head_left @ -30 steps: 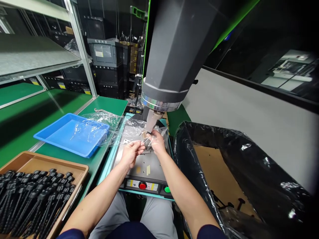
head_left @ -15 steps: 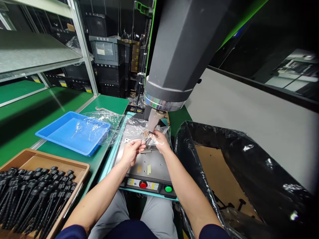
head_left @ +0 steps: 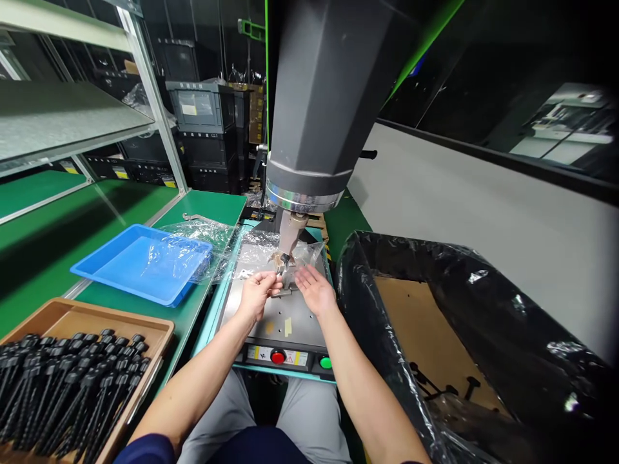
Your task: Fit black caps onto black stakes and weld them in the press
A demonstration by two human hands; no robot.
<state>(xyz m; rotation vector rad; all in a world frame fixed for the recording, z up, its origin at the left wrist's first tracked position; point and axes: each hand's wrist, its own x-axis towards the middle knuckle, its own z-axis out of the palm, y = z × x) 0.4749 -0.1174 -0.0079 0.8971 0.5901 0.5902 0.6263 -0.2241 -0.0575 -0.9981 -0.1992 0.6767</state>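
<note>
My left hand is closed in a pinch in front of the small fixture; what lies between its fingertips is too small to make out. My right hand is open, palm up, with its fingers stretched out beside the clear plastic film. Between and beyond the hands, a small black part sits at the fixture, just under the metal tip of the large grey machine head. Below them lies the grey metal plate of the machine base.
A brown tray of black ribbed, capped sticks stands at the left, with a blue tray behind it. A black-lined bin holding several black pieces is at the right. Red and green buttons line the front edge.
My right hand has let go at the fixture, drawn back towards me and opened, palm up. My left hand stays pinched in nearly the same place. The camera view has shifted slightly.
</note>
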